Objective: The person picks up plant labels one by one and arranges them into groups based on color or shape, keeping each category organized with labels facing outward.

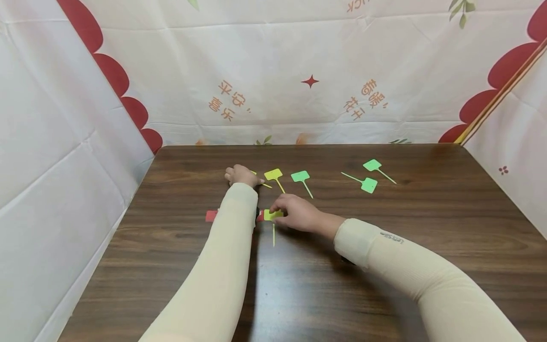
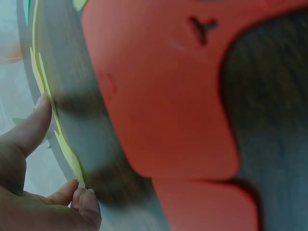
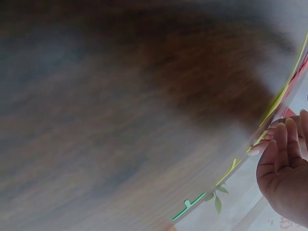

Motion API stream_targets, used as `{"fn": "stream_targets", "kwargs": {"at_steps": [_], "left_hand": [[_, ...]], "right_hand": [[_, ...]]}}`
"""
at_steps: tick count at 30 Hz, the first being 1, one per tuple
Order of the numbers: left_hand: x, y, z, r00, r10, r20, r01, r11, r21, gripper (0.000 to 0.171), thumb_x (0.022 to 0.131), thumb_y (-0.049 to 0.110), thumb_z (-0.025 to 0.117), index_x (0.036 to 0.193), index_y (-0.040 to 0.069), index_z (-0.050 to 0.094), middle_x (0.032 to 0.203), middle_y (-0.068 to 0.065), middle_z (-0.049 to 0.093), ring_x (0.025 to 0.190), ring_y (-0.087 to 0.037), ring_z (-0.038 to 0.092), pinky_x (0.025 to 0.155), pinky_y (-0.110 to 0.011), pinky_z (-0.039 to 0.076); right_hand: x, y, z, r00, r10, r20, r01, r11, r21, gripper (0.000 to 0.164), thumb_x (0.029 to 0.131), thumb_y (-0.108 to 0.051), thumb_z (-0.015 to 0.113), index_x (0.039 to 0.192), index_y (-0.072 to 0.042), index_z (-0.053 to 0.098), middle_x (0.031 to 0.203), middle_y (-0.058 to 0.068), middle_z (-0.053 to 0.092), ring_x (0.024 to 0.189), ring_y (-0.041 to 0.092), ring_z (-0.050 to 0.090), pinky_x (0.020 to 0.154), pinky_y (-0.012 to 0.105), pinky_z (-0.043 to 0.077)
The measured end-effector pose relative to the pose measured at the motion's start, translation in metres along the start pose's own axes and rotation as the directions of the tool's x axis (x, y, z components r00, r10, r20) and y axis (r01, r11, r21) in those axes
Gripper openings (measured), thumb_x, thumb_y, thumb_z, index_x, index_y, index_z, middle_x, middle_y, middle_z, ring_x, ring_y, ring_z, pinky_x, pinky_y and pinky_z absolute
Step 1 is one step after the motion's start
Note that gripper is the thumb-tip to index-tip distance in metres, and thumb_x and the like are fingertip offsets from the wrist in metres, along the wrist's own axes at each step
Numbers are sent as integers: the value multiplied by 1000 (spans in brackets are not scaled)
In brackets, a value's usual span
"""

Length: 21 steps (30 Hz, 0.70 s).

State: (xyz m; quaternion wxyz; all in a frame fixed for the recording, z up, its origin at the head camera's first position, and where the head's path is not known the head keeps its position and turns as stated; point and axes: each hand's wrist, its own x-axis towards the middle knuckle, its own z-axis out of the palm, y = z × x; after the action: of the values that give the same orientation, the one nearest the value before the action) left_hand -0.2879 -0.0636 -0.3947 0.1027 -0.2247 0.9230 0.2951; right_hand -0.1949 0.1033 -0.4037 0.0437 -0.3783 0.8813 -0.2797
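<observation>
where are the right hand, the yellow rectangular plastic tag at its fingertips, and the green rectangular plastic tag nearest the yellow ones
Right hand (image 1: 299,213): head view, back of hand.
Yellow rectangular plastic tag (image 1: 267,215): head view, left end of its plate.
Green rectangular plastic tag (image 1: 300,176): head view, middle of its plate.

In the head view we see bright, even light on the white printed fabric backdrop (image 1: 278,57), while a pale glare streaks the dark brown wood-grain counter (image 1: 427,213) near its front. Soft shadows lie beside both cream fabric sleeves (image 1: 228,247). Our left wrist view looks hazy, the large flat red piece (image 2: 159,120) soft, the counter's edge bowed. Our right wrist view is dimmer, the counter smeared by blur, the bare fingers (image 3: 292,147) crisper.
</observation>
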Motion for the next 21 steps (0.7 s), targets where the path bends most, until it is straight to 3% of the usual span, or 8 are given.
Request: {"fn": "stream_targets", "kwargs": {"at_steps": [9,16,21], "left_hand": [[-4,2,-1,1000,0,-4,0,1000,-6,80,80,37,79,136,-4,39,140,-24,32,126,-34,32,101,-37,40],[-5,0,-2,1000,30,-1,-30,999,15,77,81,38,78,134,-4,41,139,-25,33,125,-34,32,102,-38,38],[-12,-1,-5,998,64,1,-64,998,-27,76,83,32,77,137,-4,37,142,-24,32,128,-35,31,105,-40,35]], "right_hand": [[2,2,1,1000,20,16,-20,1000,-3,17,84,-12,73,99,-4,72,98,7,64,89,23,61,79,31,49],[0,4,0,999,28,21,-28,1000,-5,18,84,-12,73,100,-3,71,99,7,64,92,23,60,83,34,49],[-2,5,-1,999,32,21,-32,999,-13,18,83,-11,73,100,-4,71,99,6,65,91,23,60,83,34,48]]}}
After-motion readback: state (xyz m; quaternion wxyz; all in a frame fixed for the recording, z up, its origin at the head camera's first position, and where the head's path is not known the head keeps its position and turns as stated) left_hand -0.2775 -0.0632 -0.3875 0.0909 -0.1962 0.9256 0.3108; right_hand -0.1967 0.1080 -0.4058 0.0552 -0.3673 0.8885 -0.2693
